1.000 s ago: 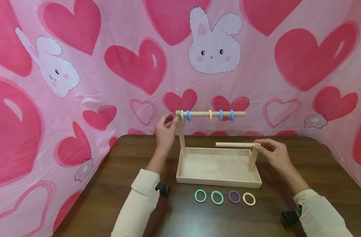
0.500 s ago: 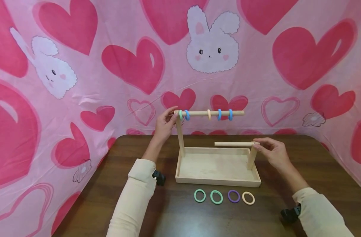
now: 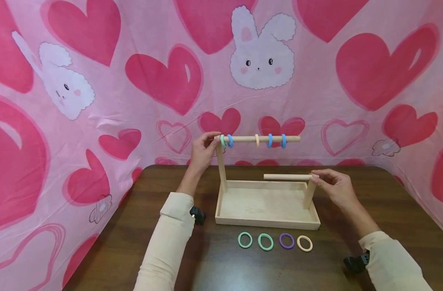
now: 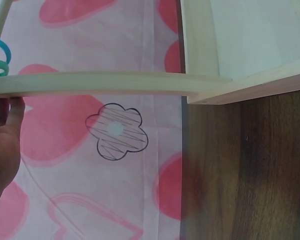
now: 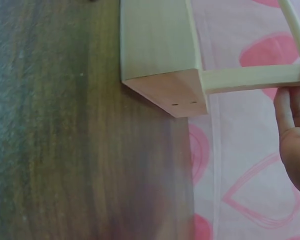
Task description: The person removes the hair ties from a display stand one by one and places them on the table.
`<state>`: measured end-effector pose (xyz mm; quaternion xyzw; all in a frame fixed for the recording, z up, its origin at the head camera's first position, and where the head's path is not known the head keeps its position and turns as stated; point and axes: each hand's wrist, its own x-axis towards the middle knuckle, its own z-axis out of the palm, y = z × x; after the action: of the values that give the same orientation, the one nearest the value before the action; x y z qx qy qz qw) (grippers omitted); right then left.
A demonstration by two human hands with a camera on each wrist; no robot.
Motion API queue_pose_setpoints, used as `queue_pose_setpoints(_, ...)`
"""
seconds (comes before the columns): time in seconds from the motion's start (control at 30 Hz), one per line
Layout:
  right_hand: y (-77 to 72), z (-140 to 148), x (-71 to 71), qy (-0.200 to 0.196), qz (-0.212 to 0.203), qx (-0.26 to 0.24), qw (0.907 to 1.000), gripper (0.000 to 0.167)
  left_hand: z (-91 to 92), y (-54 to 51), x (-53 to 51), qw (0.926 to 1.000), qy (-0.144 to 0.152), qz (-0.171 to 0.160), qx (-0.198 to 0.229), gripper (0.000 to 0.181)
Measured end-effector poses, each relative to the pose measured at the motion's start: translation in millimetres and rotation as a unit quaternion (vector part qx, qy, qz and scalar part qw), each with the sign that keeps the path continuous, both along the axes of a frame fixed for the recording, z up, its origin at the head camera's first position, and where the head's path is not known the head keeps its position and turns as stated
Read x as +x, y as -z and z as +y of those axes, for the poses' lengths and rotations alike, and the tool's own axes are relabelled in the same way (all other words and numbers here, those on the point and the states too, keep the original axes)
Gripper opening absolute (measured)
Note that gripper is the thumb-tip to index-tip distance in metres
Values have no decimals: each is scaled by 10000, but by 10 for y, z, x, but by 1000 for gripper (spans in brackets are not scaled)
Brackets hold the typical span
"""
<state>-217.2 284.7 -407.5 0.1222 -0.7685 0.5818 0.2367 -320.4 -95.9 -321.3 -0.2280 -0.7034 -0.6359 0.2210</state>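
A wooden stand has a tall left post [image 3: 221, 169] and a shorter right post [image 3: 309, 195]. My left hand [image 3: 202, 152] pinches the tall post's top between thumb and fingers; the left wrist view shows fingers [image 4: 16, 112] against the post. The short post's top is held by my right hand [image 3: 338, 190], fingers and thumb around it, also in the right wrist view [image 5: 296, 145]. On the upper bar [image 3: 243, 139] hang a green ring [image 3: 223, 141], a cream ring [image 3: 257, 140] and several blue rings [image 3: 270, 140]. The lower bar [image 3: 286, 177] carries no rings.
The stand's tray base [image 3: 267, 223] rests on a brown table [image 3: 163, 202]. In front of it lie two green rings [image 3: 245, 246], a purple ring [image 3: 286, 247] and a cream ring [image 3: 305, 250]. A pink heart-patterned cloth [image 3: 214, 81] hangs behind.
My left hand has moved slightly up and onto the top of the tall post. The right hand keeps its hold on the short post, and the rings stay on the bar and table.
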Motion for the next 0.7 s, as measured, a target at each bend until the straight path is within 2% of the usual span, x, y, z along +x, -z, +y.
queue_pose_setpoints(0.17, -61, 37, 26, -283, -407, 56, 9988, 22, 8, 12, 3, 10000, 22, -54, -28, 23)
queue_pose_setpoints(0.33, -168, 104, 32, -452, -660, 675, 9945, 17, 4, 12, 18, 9998, 117, -150, -36, 23)
queue_pose_setpoints(0.5, -260, 85, 10, -322, -473, 1065, 9927, 19, -1, -14, 21, 9994, 114, -247, -196, 24)
queue_pose_setpoints(0.7, -381, -117, -44, 235, -54, 899, 9957, 26, -11, -17, 13, 9994, 90, -232, -241, 24)
